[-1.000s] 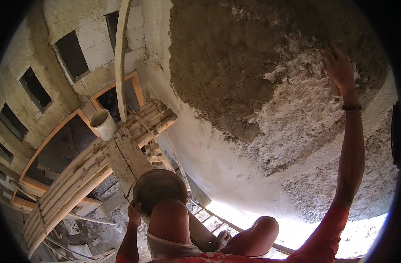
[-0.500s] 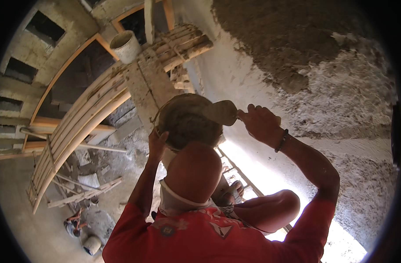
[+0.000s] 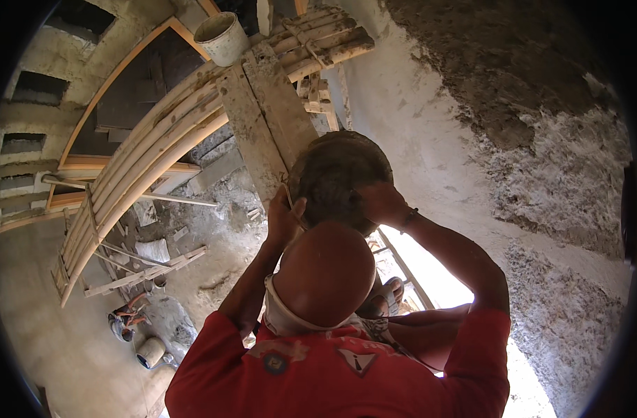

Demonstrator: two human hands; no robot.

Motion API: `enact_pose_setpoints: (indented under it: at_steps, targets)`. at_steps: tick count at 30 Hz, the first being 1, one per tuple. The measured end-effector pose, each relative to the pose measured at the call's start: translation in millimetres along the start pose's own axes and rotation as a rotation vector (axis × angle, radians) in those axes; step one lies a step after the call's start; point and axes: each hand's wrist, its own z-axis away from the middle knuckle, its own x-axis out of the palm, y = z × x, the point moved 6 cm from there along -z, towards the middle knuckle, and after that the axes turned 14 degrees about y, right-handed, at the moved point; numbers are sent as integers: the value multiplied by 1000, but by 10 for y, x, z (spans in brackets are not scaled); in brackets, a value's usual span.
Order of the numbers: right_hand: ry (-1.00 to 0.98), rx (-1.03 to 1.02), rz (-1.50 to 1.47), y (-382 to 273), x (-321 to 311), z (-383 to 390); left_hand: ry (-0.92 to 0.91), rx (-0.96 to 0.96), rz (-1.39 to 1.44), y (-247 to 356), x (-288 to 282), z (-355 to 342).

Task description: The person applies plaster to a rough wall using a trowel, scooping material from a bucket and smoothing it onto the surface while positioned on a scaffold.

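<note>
A round, dark basin (image 3: 386,161) of wet mortar (image 3: 327,182) sits in front of me, at the near end of a plank. My left hand (image 3: 285,217) has its fingers curled at the basin's left rim. Over the right side of the mortar, my right hand (image 3: 384,203) dips down inside the basin with its fingers closed. The trowel it held a moment ago is hidden in the dark of the basin. On the right rises a wall (image 3: 437,139) with dark, wet mortar (image 3: 499,76) across its upper part.
A pale bucket (image 3: 222,40) stands on the scaffold poles (image 3: 151,150) at the far left. Mortar-stained planks (image 3: 262,115) lead from there to the basin. Far below, another person (image 3: 127,319) is beside a drum (image 3: 151,352). A ladder (image 3: 402,265) shows below the basin.
My right hand has swung left and down from beside the wall into the basin, taking the trowel out of sight. The whole view has shifted; my left hand stays at the rim.
</note>
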Motion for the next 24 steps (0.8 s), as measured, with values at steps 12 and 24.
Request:
enact_pose_setpoints:
  at_steps: [12, 24]
  targets:
    - [-59, -24, 117, 141, -307, 482, -70, -61, 182, -680, -238, -412]
    - [261, 60, -62, -764, -3012, -2, -80, -108, 310, -1195, -339, -626]
